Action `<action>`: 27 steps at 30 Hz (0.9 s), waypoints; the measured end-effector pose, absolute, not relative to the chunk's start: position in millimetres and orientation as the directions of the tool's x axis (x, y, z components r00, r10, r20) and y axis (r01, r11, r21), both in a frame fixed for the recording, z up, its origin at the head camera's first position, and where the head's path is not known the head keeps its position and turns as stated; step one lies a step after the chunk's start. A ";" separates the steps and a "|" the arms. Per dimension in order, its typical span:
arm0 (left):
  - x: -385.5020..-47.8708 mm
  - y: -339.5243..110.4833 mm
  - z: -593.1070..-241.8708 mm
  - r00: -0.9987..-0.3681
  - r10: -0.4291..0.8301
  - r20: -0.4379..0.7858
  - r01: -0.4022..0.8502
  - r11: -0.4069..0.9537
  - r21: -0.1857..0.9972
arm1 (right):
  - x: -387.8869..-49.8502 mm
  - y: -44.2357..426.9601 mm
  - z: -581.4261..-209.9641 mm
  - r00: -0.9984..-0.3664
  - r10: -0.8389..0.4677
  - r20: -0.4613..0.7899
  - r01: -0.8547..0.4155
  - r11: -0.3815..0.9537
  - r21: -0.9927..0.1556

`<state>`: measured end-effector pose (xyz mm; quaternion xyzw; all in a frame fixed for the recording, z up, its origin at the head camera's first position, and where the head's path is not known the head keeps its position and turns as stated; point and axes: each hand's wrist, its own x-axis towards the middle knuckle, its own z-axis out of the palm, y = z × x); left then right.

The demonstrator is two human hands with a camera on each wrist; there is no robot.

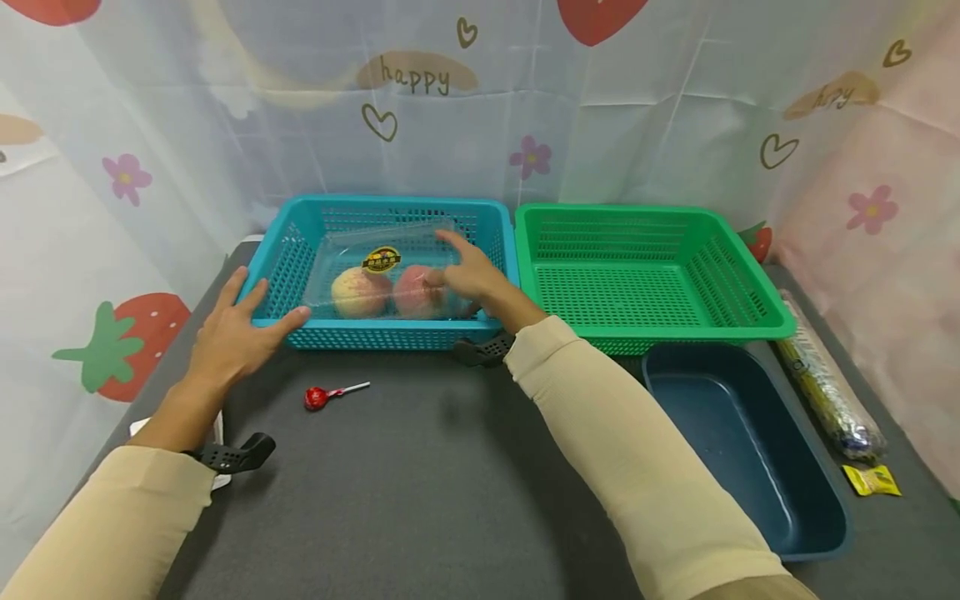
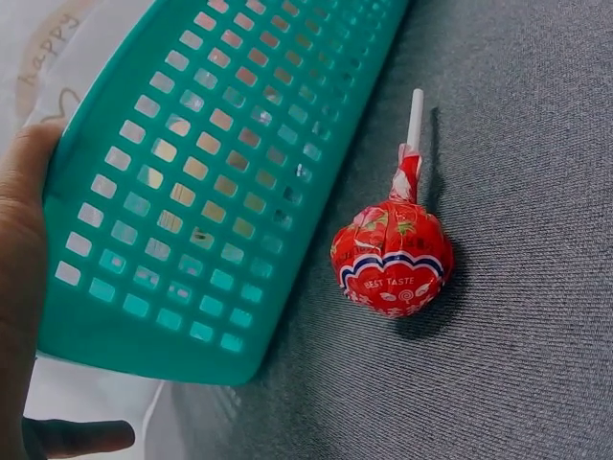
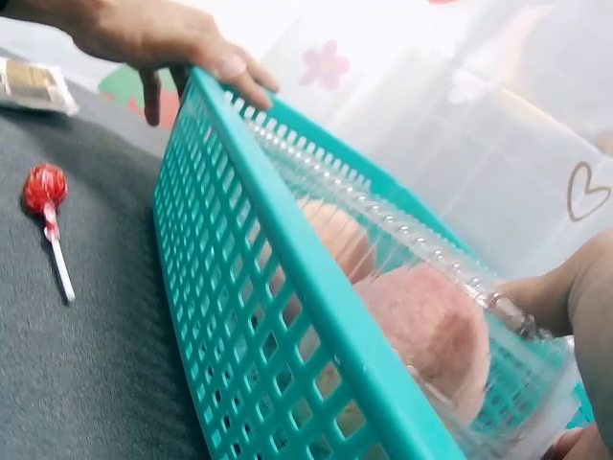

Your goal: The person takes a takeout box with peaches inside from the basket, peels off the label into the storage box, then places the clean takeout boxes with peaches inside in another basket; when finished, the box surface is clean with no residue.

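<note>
My left hand (image 1: 236, 337) rests on the left front corner of the blue basket (image 1: 405, 335), its fingers spread and fairly straight on the rim. Inside that basket lies a tilted clear plastic fruit box (image 1: 337, 246) with a black and gold label. Through its lid show a yellowish peach (image 1: 360, 292) and a pink peach (image 1: 415, 293). My right hand (image 1: 476, 271) grips the box's right end; in the right wrist view its fingers are partly cut off at the edge. A red wrapped lollipop (image 2: 393, 259) lies on the grey cloth in front of the basket.
To the right stands a green basket (image 1: 622, 292), and nearer me a dark blue tub (image 1: 735, 450). A long clear-wrapped package (image 1: 832, 379) and a small yellow packet (image 1: 872, 481) lie at the right edge. Another white packet (image 3: 34, 86) lies at the left, partly under my left forearm.
</note>
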<state>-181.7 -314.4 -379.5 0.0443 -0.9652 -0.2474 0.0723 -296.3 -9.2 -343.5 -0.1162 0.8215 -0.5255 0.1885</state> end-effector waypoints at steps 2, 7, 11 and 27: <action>-182.4 -314.3 -379.7 -0.986 -0.122 0.115 -0.051 0.872 0.486 | -294.5 -8.4 -341.8 -0.905 -0.385 -0.179 0.030 0.362 -0.932; -181.9 -313.7 -379.5 -0.985 -0.125 0.118 -0.052 0.870 0.490 | -290.3 -7.0 -339.8 -0.916 -0.379 -0.130 0.016 0.289 -0.957; -180.3 -313.7 -378.3 -0.984 -0.131 0.124 -0.053 0.867 0.495 | -287.4 -5.5 -338.1 -0.931 -0.352 -0.091 0.001 0.248 -0.969; -181.0 -313.5 -379.5 -0.980 -0.142 0.141 -0.052 0.859 0.509 | -272.1 11.1 -325.3 -0.966 -0.259 -0.006 -0.006 0.045 -0.999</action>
